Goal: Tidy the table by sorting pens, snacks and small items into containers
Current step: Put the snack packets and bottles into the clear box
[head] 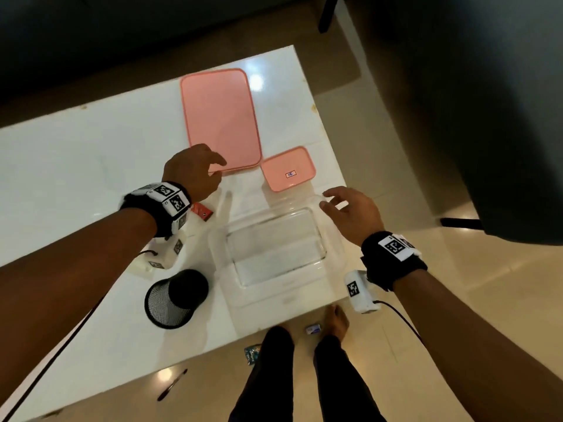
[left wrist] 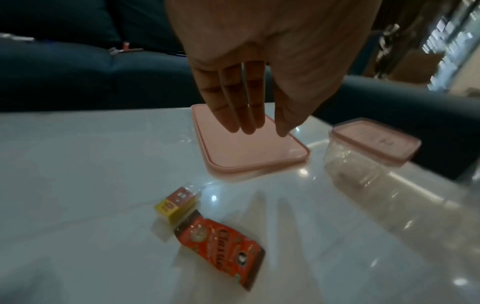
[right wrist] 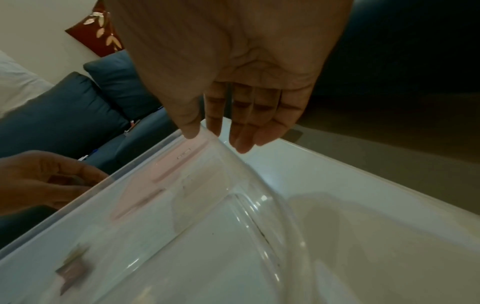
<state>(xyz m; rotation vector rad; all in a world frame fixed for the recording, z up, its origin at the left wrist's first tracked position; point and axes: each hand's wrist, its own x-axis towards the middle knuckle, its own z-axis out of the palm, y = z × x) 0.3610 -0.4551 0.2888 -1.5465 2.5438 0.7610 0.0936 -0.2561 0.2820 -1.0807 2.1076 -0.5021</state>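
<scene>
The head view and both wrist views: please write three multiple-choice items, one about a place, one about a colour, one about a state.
1. Where does the black mesh cup lie?
A. left of the large clear container
B. on the floor
C. on a lid

2. What colour is the large lid?
A. blue
B. pink
C. green

3. How is the small container?
A. open
B. overturned
C. closed by its lid

Answers: 1 A, the cup lies tipped on the table beside that container. 2 B, pink in both views. 3 C, its pink lid sits on top.
</scene>
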